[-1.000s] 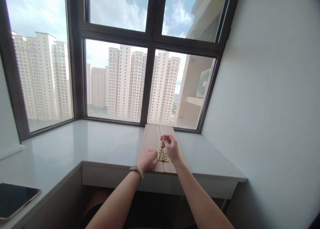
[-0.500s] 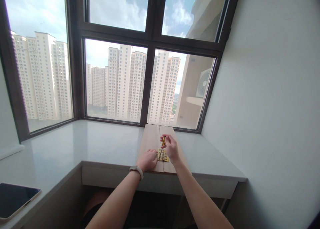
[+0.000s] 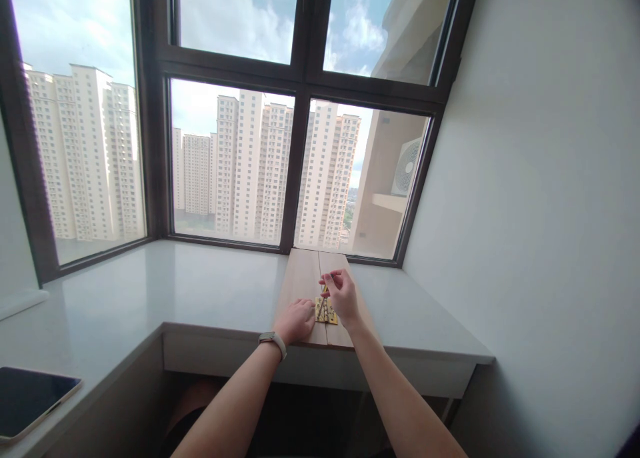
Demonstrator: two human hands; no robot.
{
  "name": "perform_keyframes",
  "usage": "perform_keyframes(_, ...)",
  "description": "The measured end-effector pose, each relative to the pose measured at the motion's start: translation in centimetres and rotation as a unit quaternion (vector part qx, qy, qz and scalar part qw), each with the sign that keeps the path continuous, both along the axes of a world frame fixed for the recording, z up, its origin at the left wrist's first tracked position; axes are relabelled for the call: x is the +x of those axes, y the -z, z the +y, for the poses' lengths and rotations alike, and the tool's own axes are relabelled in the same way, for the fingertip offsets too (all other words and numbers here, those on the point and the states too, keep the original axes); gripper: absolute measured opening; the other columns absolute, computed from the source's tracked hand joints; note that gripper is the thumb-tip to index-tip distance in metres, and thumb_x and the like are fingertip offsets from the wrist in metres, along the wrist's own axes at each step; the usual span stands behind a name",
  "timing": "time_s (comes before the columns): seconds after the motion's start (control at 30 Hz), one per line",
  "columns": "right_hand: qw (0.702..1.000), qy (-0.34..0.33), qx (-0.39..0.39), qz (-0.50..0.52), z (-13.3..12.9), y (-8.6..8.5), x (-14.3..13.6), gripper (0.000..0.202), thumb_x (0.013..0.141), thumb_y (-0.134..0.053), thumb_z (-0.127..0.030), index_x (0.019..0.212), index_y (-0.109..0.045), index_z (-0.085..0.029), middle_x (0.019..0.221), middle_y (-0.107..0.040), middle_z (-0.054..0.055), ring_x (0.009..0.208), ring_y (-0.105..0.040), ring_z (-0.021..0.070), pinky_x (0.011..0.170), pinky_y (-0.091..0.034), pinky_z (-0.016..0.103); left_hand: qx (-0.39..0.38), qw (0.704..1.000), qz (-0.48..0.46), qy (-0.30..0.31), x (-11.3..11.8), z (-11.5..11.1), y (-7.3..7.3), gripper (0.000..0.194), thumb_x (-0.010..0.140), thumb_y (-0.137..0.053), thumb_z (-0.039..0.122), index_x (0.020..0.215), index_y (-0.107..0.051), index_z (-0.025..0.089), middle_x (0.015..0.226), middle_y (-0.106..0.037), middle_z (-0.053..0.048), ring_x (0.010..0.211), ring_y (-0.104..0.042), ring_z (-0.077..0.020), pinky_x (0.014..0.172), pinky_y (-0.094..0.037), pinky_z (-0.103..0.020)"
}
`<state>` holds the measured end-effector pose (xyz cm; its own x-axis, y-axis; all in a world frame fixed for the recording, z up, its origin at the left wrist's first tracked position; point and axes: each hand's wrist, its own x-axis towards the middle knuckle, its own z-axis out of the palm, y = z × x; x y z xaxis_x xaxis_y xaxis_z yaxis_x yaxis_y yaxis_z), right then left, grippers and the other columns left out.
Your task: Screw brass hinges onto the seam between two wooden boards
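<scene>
While a dark-screened device (image 3: 37, 401) lies at the lower left of the frame on the pale worktop (image 3: 215, 278), your work sits just below centre. Left hand (image 3: 296, 319), watch (image 3: 273, 343) at the wrist: palm down on the left wooden board (image 3: 299, 278), fingers spread flat, that grip clasping nothing visible; contact with the hinge edge, can't tell. Next, the brass-coloured hinge (image 3: 333, 316), lying unfolded across the seam between left and right boards, near their front edge. Yellow-handled screwdriver (image 3: 325, 289) slants down to its left leaf; tip seating too small to read. Right hand (image 3: 343, 295), right of it, has its grip closed round the handle, fingers hiding most of it.

Risks: your driver leans, so sideways load could make the tip skip, toward your nearby left fingers. Weak pressure from your left hand could let the boards slide or the seam part, pulling the hinge askew.
</scene>
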<state>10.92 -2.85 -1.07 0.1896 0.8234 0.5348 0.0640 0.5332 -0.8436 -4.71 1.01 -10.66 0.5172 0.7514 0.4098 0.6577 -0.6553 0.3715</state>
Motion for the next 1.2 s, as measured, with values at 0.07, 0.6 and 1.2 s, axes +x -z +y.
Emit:
perform_keyframes(0.07,1.000,-0.007,0.000,-0.002,0.01,0.03,0.05,0.044,0.088,-0.068,-0.063,0.104,-0.062,-0.022,0.096,-0.074,0.009,0.089,-0.074,0.0256,0.054,-0.064,0.032,-0.003,1.000,0.000,-0.001,0.04,-0.03,-0.05,0.036,0.096,-0.052,0.032,0.129,-0.061,0.022,0.133,-0.065,-0.012,0.128,-0.054,-0.0285,0.111,-0.041,-0.040)
perform_keyframes(0.6,0.999,0.041,0.012,-0.029,0.42,0.32,0.31,0.048,0.081,-0.075,-0.066,0.093,-0.066,-0.020,0.095,-0.075,0.011,0.087,-0.073,0.0266,0.055,-0.064,0.033,-0.010,1.000,-0.001,-0.001,-0.02,-0.05,-0.07,0.039,0.095,-0.052,0.032,0.132,-0.060,0.022,0.136,-0.063,-0.013,0.131,-0.053,-0.0290,0.112,-0.040,-0.041)
perform_keyframes(1.2,0.998,0.041,0.014,-0.035,0.33,0.20,0.23,0.048,0.083,-0.071,-0.066,0.094,-0.067,-0.020,0.096,-0.075,0.011,0.088,-0.073,0.0260,0.053,-0.062,0.031,-0.010,1.000,0.013,-0.005,0.04,-0.15,-0.20,0.038,0.096,-0.052,0.031,0.133,-0.059,0.022,0.138,-0.062,-0.012,0.132,-0.052,-0.0288,0.113,-0.040,-0.041)
